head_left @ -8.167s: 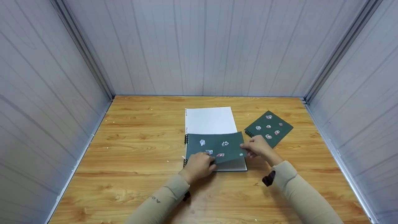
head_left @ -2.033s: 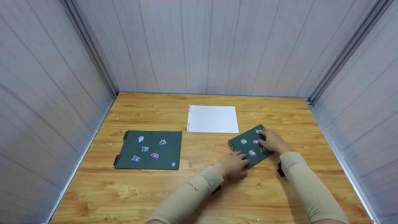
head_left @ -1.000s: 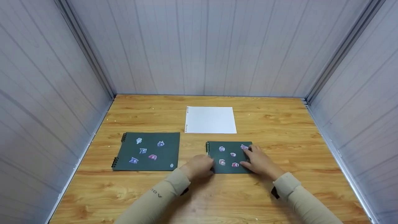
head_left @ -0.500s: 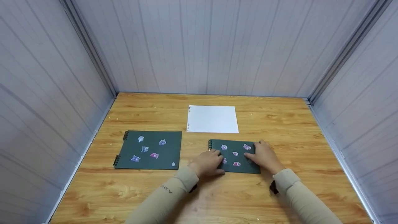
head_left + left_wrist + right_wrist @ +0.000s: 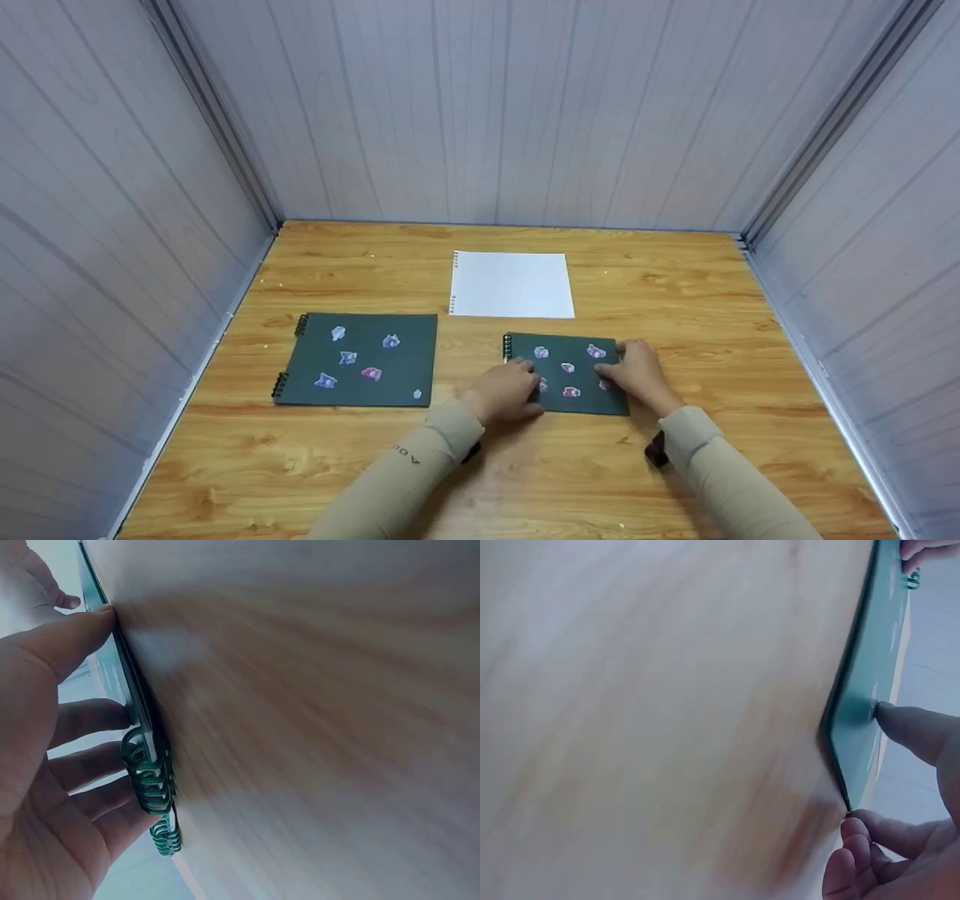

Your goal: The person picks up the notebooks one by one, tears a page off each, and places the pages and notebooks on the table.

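In the head view a small dark green spiral notebook (image 5: 568, 381) with several stickers lies flat at the centre right, its rings at the left. My left hand (image 5: 504, 391) rests on its left end; in the left wrist view the fingers of my left hand (image 5: 67, 735) spread over the cover beside the green rings (image 5: 152, 772), the thumb on the near edge. At the right edge, my right hand (image 5: 639, 375) has its thumb on the cover. The right wrist view shows my right hand (image 5: 907, 802) with thumb on the cover (image 5: 859, 701) and forefinger at the edge.
A larger dark green spiral notebook (image 5: 405, 367) with several stickers lies to the left. Behind, a white sheet (image 5: 512, 285) with punched holes along its left side lies on the wooden table (image 5: 562, 480). Pale panel walls (image 5: 480, 112) enclose the back and both sides.
Since two seconds ago the small notebook has moved left and turned from slanted to nearly straight. Earlier, both hands were on the larger notebook, which now lies at the left. Lately the right fingers shifted slightly.
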`<state>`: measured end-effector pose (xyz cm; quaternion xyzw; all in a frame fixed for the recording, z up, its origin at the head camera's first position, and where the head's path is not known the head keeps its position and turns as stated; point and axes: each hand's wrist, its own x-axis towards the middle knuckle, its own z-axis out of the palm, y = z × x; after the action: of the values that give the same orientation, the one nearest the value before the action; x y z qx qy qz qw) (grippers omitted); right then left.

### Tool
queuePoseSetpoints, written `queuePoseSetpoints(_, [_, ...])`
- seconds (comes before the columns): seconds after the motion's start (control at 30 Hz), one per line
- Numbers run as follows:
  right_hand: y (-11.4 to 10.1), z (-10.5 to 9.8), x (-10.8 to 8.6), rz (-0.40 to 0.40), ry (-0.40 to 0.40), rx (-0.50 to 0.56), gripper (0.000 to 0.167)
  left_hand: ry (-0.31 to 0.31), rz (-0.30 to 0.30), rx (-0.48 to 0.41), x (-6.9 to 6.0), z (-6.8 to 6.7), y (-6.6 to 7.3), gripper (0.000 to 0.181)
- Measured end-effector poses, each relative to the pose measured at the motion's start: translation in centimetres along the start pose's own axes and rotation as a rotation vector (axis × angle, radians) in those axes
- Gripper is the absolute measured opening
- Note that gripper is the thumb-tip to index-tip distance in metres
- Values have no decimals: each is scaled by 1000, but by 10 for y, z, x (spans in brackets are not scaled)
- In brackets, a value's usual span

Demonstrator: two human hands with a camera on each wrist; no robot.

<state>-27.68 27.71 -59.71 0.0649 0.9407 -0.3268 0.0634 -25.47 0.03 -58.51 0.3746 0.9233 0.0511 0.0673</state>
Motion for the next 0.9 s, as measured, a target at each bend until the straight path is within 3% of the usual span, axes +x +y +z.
queuePoseSetpoints(0.17, [-4,1,0,38,-12,61,53,-8,-10,-17,0,-2,1,47])
queuePoseSetpoints(0.4, [-9,0,-1,69,-9,16,50,-25,-18,-14,1,-2,0,47])
queuePoseSetpoints(0.6, [-6,0,2,130,-40,123,54,-27,-16,-14,1,-2,0,47])
queuePoseSetpoints(0.7, [-4,-3,2,139,-5,168,45,-19,-18,-22,1,-2,1,47])
queuePoseSetpoints(0.83, [0,-11,5,99,53,215,17,-7,-26,-22,1,-2,2,45])
queuePoseSetpoints(0.9, [1,-16,7,90,51,240,22,-4,-31,-27,1,-2,2,45])
